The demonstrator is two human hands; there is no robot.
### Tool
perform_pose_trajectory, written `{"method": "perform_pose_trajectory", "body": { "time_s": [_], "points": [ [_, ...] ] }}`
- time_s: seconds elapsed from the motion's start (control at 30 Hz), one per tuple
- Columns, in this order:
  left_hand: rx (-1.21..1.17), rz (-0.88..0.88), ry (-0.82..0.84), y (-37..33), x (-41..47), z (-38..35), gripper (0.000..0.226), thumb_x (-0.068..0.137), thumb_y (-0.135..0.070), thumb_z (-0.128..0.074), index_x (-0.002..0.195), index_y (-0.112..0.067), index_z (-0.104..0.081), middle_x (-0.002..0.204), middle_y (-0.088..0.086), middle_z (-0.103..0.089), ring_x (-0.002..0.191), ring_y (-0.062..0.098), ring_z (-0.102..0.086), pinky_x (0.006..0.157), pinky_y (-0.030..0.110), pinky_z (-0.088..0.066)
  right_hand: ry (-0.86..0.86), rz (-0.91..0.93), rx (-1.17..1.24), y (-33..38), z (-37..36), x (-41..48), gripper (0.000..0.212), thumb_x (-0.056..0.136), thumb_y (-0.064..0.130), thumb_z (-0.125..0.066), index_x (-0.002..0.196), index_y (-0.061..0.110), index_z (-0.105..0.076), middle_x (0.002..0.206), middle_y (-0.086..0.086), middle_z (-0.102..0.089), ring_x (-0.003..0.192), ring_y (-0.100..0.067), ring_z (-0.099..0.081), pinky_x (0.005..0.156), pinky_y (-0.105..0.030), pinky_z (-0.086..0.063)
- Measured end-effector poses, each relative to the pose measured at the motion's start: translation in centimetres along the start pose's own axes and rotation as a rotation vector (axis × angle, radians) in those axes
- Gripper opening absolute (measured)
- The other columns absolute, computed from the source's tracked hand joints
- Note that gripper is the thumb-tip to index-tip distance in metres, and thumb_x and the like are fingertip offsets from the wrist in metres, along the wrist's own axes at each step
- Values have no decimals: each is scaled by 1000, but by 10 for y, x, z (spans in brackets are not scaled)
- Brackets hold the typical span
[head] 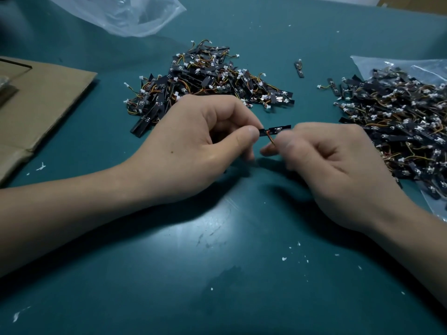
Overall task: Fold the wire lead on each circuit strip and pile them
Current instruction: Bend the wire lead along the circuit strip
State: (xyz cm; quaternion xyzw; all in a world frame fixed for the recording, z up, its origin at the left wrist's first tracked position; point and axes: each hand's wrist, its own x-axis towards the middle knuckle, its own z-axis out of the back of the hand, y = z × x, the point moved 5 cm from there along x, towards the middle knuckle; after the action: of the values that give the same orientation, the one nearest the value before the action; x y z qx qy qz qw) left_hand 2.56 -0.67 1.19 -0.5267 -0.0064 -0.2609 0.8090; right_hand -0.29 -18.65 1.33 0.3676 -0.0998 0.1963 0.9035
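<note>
While between fingers (249, 135), strip (278, 129) left-to-right.

No text or label can be read anywhere.

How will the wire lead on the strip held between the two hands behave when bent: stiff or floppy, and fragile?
The wire lead is probably floppy: leads in the middle pile lie in loose curves. It seems light; a mere pinch of the right hand holds it. Its thin strands may tear at the circuit strip.
</note>
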Motion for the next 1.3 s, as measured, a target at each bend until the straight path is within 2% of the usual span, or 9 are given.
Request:
{"method": "perform_pose_trajectory", "body": {
  "time_s": [0.13, 0.3, 0.43, 0.57, 0.7, 0.93, 1.0, 1.13, 1.3],
  "points": [
    [-8, 1, 54, 0, -1, -2, 9, 95, -23, -64, 93, -21, -72, 73, -7, -75, 65, 28, -68, 57, 37, -54, -90, -83, 145, -6, 5, 2, 53, 102, 48, -44, 79, 6, -66, 64, -12, -57, 53, -13, -45, 53, -34, -36],
    [-29, 11, 60, 1, -1, -1, 9, 95, -21, -64, 94, -20, -73, 73, -6, -75, 66, 25, -70, 56, 33, -55, -15, -34, 103, -3, 3, 0, 28, 98, 35, -60, 75, 20, -68, 59, -3, -58, 52, -15, -49, 49, -21, -36],
    [-31, 16, 65, 2, -1, -3, 8, 94, -22, -66, 93, -22, -73, 72, -9, -76, 65, 9, -72, 62, 20, -55, -8, -42, 136, -2, 3, 1, 32, 99, 36, -55, 74, 20, -68, 58, -5, -59, 53, -17, -52, 51, -28, -40],
    [-16, 29, 59, 3, -1, -4, 7, 92, -23, -67, 91, -23, -74, 71, -8, -76, 67, 14, -74, 66, 33, -60, 5, -74, 89, -1, 2, 2, 29, 97, 33, -57, 75, 19, -71, 59, -4, -61, 55, -18, -53, 52, -25, -39],
    [-28, 38, 80, 3, 0, -4, 7, 93, -22, -66, 92, -23, -73, 72, -9, -76, 68, 8, -74, 68, 20, -57, 10, -89, 83, -3, 1, 2, 29, 97, 35, -56, 77, 19, -70, 61, -4, -61, 56, -17, -52, 53, -25, -38],
    [-40, 59, 92, 1, 2, -4, 9, 96, -17, -65, 95, -17, -74, 72, -5, -75, 63, 2, -66, 63, 11, -47, -6, -54, 117, -1, 2, 2, 21, 97, 30, -59, 78, 23, -64, 67, 3, -64, 57, -12, -55, 55, -24, -42],
    [-30, 59, 108, 0, 1, -4, 13, 97, -20, -63, 95, -19, -76, 74, -7, -76, 62, 3, -66, 62, 15, -50, -25, -45, 154, 0, 4, 1, 20, 99, 26, -59, 79, 22, -63, 67, 0, -63, 52, -10, -52, 51, -18, -38],
    [41, 60, 117, -1, 1, -4, 16, 96, -29, -63, 91, -22, -77, 76, -10, -77, 73, 34, -71, 70, 52, -57, -8, -43, 175, 0, 4, 1, 20, 98, 24, -59, 79, 20, -64, 65, -3, -63, 50, -9, -51, 51, -16, -37],
    [28, 62, 103, -3, 0, -4, 16, 95, -25, -62, 86, -21, -75, 73, -8, -76, 68, 28, -70, 64, 47, -55, 25, -39, 155, 1, 2, 0, 20, 98, 24, -59, 79, 21, -65, 66, 0, -64, 52, -6, -51, 53, -12, -35]
  ]
}}
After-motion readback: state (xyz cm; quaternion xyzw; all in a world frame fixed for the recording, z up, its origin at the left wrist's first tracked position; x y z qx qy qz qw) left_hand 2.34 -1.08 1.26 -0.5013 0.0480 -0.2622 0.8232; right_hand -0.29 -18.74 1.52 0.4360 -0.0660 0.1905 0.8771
